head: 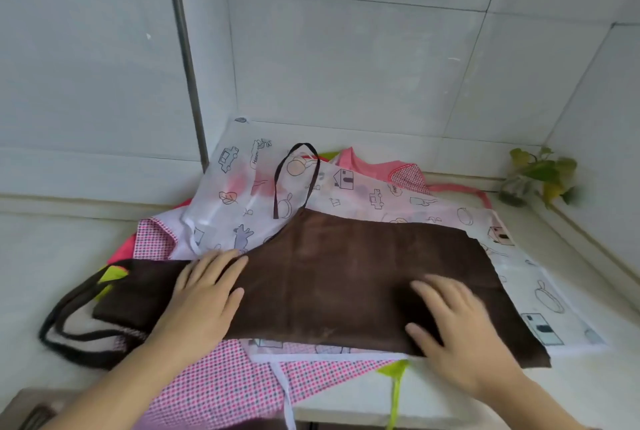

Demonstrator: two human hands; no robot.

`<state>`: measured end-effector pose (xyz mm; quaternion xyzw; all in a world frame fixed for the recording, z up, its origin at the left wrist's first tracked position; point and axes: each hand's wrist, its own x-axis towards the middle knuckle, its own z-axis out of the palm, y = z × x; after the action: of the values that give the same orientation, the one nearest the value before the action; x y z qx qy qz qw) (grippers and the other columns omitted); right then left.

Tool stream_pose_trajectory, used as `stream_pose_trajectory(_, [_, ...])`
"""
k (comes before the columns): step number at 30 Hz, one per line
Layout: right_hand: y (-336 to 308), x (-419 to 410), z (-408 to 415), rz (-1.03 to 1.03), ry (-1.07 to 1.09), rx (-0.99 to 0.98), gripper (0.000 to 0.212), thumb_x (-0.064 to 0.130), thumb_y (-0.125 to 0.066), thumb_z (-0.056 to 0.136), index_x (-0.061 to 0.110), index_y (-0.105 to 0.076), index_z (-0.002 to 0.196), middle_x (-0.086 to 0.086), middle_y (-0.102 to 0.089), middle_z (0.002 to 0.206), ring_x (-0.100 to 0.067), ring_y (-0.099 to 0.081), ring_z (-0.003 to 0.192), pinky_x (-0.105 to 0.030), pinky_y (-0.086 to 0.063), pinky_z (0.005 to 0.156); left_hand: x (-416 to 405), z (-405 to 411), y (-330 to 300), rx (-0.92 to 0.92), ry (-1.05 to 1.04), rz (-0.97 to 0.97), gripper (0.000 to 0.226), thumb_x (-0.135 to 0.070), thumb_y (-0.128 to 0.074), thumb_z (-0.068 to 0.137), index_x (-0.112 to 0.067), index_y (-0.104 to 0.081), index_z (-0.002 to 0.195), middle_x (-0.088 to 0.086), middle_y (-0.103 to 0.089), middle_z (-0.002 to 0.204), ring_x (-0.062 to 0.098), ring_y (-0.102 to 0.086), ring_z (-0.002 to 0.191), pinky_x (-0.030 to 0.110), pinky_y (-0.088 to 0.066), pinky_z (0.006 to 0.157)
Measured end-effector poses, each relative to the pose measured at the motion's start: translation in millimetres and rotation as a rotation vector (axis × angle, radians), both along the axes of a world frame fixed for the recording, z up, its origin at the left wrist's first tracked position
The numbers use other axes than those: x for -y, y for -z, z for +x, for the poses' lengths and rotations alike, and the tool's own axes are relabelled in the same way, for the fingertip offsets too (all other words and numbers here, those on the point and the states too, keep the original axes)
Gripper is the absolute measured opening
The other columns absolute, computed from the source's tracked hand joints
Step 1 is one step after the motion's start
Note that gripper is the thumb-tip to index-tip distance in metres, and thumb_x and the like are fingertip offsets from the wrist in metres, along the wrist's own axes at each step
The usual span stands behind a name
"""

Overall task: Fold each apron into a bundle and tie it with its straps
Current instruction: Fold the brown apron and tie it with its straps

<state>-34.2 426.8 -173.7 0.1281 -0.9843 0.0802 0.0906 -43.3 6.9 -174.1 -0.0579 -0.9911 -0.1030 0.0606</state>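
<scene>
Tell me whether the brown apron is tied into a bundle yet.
Not yet. The brown apron lies flat, partly folded, under both open hands; its neck loop and side straps lie loose.

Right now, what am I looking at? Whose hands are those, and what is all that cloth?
There is only one picture, taken by a camera worn on a person's head, so you see what they see looking down. No machine here, just two bare hands. The left hand and the right hand both lie flat on a brown apron, pressing it down. They hold nothing. Its dark neck loop sticks out at the back. Under it lie more aprons: a white one with little drawings and a pink checked one. All rest on a pale counter against a tiled wall. A leafy plant sits in the corner.
</scene>
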Motion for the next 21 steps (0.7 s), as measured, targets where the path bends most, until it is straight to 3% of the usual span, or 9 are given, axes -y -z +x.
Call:
stream_pose_trajectory(3, [-12.3, 20.9, 15.1, 0.047, -0.235, 0.075, 0.053, 0.062, -0.055, 0.092, 0.036, -0.061, 0.138, 0.019, -0.052, 0.144, -0.002, -0.046, 0.135, -0.023, -0.045, 0.107, -37.0, 18.5, -14.6, 0.064, 0.168, 0.17, 0.052, -0.06, -0.03, 0.106, -0.044, -0.038, 0.155, -0.033, -0.02, 0.159, -0.008, -0.014, 0.147, 0.023, -0.019, 0.12])
stream_pose_trajectory(7, [-7.0, 24.6, 18.5, 0.104, -0.239, -0.027, 0.026, 0.03, -0.06, 0.09, 0.031, -0.073, 0.112, 0.017, -0.071, 0.113, -0.007, -0.068, 0.102, -0.026, -0.061, 0.071, -58.3, 31.6, -6.0, 0.156, 0.278, 0.067, 0.056, -0.062, -0.03, 0.105, -0.046, -0.03, 0.158, -0.033, -0.016, 0.161, -0.01, -0.005, 0.147, 0.034, -0.007, 0.128])
stream_pose_trajectory(9, [-7.4, 21.7, 17.1, 0.141, -0.162, -0.003, 0.032, 0.012, -0.056, 0.082, 0.026, -0.069, 0.107, 0.011, -0.069, 0.099, -0.015, -0.069, 0.089, -0.033, -0.057, 0.057, -57.5, 32.8, -1.5, 0.153, 0.266, 0.009, 0.061, -0.065, -0.028, 0.104, -0.043, -0.028, 0.16, -0.03, -0.017, 0.163, -0.005, -0.005, 0.153, 0.037, -0.004, 0.128])
stream_pose_trajectory(11, [-3.7, 14.9, 16.3, 0.22, -0.058, 0.027, 0.041, 0.003, -0.055, 0.074, 0.023, -0.067, 0.109, 0.008, -0.067, 0.1, -0.02, -0.067, 0.09, -0.034, -0.056, 0.06, -56.6, 33.6, -0.4, 0.094, 0.248, -0.009, 0.06, -0.06, -0.033, 0.105, -0.038, -0.029, 0.161, -0.027, -0.019, 0.164, -0.003, -0.012, 0.154, 0.034, -0.007, 0.127])
stream_pose_trajectory(14, [-6.1, 6.7, 19.9, 0.251, 0.063, 0.041, 0.046, -0.001, -0.058, 0.069, 0.021, -0.069, 0.109, 0.006, -0.068, 0.104, -0.022, -0.066, 0.097, -0.031, -0.056, 0.073, -53.7, 33.3, -6.5, 0.008, 0.204, 0.03, 0.053, -0.035, -0.042, 0.108, -0.03, -0.035, 0.16, -0.018, -0.027, 0.166, 0.0, -0.025, 0.152, 0.02, -0.019, 0.122])
stream_pose_trajectory(16, [-9.8, 1.2, 24.7, 0.241, 0.132, 0.082, 0.035, -0.002, -0.053, 0.075, 0.02, -0.061, 0.101, 0.006, -0.061, 0.098, -0.022, -0.062, 0.095, -0.029, -0.045, 0.068, -45.0, 32.1, -9.2, -0.02, 0.135, 0.029, 0.055, -0.023, -0.049, 0.107, -0.027, -0.036, 0.16, -0.014, -0.03, 0.166, 0.004, -0.033, 0.15, 0.02, -0.033, 0.118])
stream_pose_trajectory(18, [-18.5, -2.9, 30.8, 0.265, 0.201, 0.081, 0.024, -0.001, -0.058, 0.076, 0.02, -0.053, 0.086, 0.007, -0.049, 0.079, -0.021, -0.051, 0.072, -0.027, -0.029, 0.052, -35.2, 32.4, -14.1, -0.056, 0.041, -0.002, 0.055, -0.018, -0.052, 0.105, -0.027, -0.04, 0.157, -0.012, -0.041, 0.161, 0.007, -0.046, 0.143, 0.023, -0.045, 0.111])
stream_pose_trajectory(20, [-19.9, -17.5, 34.4, 0.215, 0.26, 0.016, 0.031, -0.003, -0.072, 0.057, 0.019, -0.058, 0.074, 0.008, -0.039, 0.062, -0.019, -0.035, 0.052, -0.023, -0.009, 0.043, -23.6, 34.5, -23.2, -0.06, -0.047, -0.037, 0.041, -0.02, -0.052, 0.105, -0.028, -0.055, 0.145, -0.01, -0.065, 0.138, 0.008, -0.065, 0.119, 0.021, -0.053, 0.089])
stream_pose_trajectory(21, [-18.4, -28.2, 35.5, 0.215, 0.288, -0.02, 0.037, -0.006, -0.073, 0.052, 0.02, -0.063, 0.076, 0.009, -0.04, 0.059, -0.019, -0.034, 0.049, -0.021, -0.007, 0.042, -15.8, 33.8, -29.5, -0.043, -0.074, -0.032, 0.03, -0.024, -0.053, 0.105, -0.029, -0.063, 0.133, -0.011, -0.073, 0.117, 0.007, -0.071, 0.101, 0.019, -0.053, 0.075])
